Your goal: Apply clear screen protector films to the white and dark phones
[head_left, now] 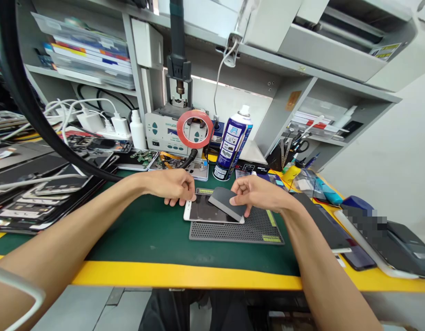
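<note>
A white-framed smartphone [202, 212] with a dark screen lies on the grey perforated mat [233, 233], its left end jutting past the mat's edge. My left hand [179, 187] is closed in a pinch at the phone's upper left corner. Between the thumb and fingers of my right hand [255, 193] is a dark grey flat block [226, 202], tilted, with its lower edge over the right part of the screen. Whether the block presses on the glass is hard to see. Part of the phone's right end is hidden beneath it.
A blue spray can [233, 142] stands behind the mat, beside a red tape roll [195, 129] and a rework station [164, 133]. Stacked phone and tablet parts [36, 202] crowd the left. Devices [381, 239] lie at the right. A black hose [43, 124] arcs across the left.
</note>
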`<state>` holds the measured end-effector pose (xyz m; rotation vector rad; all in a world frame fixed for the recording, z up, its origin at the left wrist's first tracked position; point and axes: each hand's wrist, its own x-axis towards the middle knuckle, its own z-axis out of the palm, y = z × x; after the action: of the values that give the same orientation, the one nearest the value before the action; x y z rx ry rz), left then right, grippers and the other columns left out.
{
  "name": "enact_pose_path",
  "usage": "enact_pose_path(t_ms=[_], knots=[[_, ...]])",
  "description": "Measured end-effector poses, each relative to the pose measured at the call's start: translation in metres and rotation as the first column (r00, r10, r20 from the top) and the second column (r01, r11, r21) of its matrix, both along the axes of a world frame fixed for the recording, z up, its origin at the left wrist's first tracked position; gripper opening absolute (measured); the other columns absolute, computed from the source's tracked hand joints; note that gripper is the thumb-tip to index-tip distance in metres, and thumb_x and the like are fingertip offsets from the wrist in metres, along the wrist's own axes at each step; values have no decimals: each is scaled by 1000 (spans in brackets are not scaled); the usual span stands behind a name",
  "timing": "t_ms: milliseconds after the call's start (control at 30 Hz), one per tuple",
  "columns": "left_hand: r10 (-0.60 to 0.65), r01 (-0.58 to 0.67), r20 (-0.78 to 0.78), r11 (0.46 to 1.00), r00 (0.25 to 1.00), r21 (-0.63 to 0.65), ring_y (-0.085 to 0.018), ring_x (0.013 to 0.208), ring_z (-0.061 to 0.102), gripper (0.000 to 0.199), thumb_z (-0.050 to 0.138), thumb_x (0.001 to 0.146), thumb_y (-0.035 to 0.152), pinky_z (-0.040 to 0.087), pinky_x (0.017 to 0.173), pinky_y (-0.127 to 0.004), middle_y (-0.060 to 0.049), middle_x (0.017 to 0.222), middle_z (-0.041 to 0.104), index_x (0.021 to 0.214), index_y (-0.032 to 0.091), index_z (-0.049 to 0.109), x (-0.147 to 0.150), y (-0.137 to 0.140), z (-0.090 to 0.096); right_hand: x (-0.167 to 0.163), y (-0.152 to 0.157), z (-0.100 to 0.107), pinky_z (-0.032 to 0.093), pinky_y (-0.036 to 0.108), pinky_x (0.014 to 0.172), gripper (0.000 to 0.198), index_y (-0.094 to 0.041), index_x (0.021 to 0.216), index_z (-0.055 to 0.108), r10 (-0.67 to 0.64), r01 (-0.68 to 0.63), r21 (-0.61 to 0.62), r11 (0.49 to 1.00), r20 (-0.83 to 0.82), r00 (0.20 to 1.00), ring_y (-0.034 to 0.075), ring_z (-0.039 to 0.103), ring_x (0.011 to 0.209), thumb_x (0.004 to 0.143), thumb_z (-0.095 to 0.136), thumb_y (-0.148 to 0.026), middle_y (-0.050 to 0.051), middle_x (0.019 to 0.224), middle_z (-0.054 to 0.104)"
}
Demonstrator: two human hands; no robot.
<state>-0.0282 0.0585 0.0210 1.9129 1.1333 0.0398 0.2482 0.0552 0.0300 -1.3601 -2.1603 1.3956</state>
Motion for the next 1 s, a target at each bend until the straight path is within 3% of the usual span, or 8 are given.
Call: enact_pose_path(t_ms=[267,733,1000], knots=[[33,-33,11,999,999,-5,-15,56,61,14,53,76,22,48,48,-23,-5,72,69,86,15,61,3,-2,2,-14,-6,-8,48,22,46,14,-18,83,62,89,-94,114,989,45,995,14,62,58,79,67,-30,-1,69,59],[27,-27,6,1000,1000,-1,-14,54,60,12,52,78,22,47,46,-21,-2,71,67,85,17,59,3,-1,1,-31,-14,-17,34,22,42,13,-19,88,68,104,-108,247,963,28,994,10,51,48,81,63,-29,-4,64,54],[30,-30,-16,999,999,-17,-13,54,60,14,53,80,27,47,48,-21,-2,70,67,88,17,58,5,-1,1,-33,-15,-20,29,24,43,17,-19,91,70,125,-124,249,960,14,992,10,46,48,81,61,-30,-4,64,56]])
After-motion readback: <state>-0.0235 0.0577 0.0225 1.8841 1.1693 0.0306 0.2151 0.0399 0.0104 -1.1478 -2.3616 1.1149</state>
